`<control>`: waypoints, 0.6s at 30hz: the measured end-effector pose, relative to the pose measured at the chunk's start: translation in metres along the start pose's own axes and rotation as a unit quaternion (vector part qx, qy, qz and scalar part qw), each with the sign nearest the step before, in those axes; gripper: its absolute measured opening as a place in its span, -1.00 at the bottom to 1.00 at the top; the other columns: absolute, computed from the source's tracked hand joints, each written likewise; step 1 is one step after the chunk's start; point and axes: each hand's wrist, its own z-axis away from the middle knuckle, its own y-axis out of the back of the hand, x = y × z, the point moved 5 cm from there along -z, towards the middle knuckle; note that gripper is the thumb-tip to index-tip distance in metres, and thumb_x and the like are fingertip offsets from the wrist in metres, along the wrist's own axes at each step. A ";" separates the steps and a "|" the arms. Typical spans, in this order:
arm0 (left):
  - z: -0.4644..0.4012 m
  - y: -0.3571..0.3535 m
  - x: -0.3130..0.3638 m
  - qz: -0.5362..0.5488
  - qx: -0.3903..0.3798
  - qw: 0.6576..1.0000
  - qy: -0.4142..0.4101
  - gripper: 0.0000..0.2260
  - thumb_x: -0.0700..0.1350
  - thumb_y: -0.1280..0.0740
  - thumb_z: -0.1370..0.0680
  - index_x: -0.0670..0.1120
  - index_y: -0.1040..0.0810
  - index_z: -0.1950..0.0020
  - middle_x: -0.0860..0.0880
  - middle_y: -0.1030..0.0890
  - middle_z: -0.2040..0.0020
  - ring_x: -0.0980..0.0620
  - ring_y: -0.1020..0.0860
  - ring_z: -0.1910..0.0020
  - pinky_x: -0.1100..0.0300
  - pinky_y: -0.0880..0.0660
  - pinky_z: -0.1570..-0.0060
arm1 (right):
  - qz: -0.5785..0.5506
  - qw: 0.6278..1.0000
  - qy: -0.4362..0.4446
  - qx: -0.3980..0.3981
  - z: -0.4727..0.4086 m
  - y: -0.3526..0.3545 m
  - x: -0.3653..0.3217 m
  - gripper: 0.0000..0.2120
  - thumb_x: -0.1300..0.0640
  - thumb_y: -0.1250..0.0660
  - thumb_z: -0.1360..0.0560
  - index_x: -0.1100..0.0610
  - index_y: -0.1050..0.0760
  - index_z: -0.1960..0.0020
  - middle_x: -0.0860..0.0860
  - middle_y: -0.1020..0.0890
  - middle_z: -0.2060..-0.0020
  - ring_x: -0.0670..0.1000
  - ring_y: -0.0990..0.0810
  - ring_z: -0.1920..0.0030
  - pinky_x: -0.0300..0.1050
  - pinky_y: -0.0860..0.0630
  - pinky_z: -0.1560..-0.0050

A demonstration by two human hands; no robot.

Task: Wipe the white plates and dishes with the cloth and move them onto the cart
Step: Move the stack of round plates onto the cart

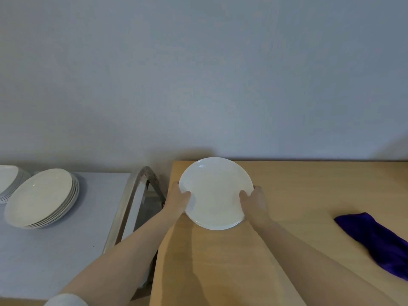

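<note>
Plate (215,193) between both gripping hands

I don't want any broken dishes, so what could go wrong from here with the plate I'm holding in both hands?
1. The white plate is held only at its rim by the left hand and right hand; it could slip.
2. On the way to the cart it may clip the metal handle standing between table and cart.
3. Set down carelessly, it could knock or chip the stack of plates already there.
</note>
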 end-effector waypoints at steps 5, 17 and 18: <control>-0.001 0.000 0.000 -0.006 -0.003 1.000 -0.002 -0.67 -0.26 -0.18 -0.56 -0.20 -0.34 -0.32 -0.17 -0.48 -0.17 -0.16 -0.48 -0.14 -0.11 -0.52 -0.13 | -0.012 1.000 -0.001 -0.003 -0.002 -0.002 0.003 -0.84 0.06 -0.21 -0.46 0.08 -0.31 0.01 -0.01 -0.53 0.12 0.10 -0.55 0.12 0.03 -0.55 0.10; 0.023 0.020 0.001 0.052 -0.006 0.998 -0.028 -0.68 -0.26 -0.19 -0.55 -0.19 -0.39 -0.31 -0.17 -0.52 -0.14 -0.15 -0.51 -0.12 -0.06 -0.60 0.04 | -0.002 1.000 0.024 0.008 0.009 -0.002 -0.010 -0.83 0.01 -0.21 -0.42 0.02 -0.30 0.03 -0.08 -0.53 0.19 0.00 -0.55 0.22 -0.07 -0.50 0.23; 0.026 0.024 0.000 0.055 -0.005 0.998 -0.030 -0.68 -0.26 -0.19 -0.54 -0.20 -0.39 -0.31 -0.18 -0.52 -0.14 -0.16 -0.51 -0.12 -0.08 -0.59 0.03 | -0.003 1.000 0.026 0.003 0.011 -0.002 -0.013 -0.80 -0.02 -0.20 -0.40 0.00 -0.30 0.02 -0.10 -0.52 0.19 -0.01 -0.55 0.22 -0.07 -0.51 0.22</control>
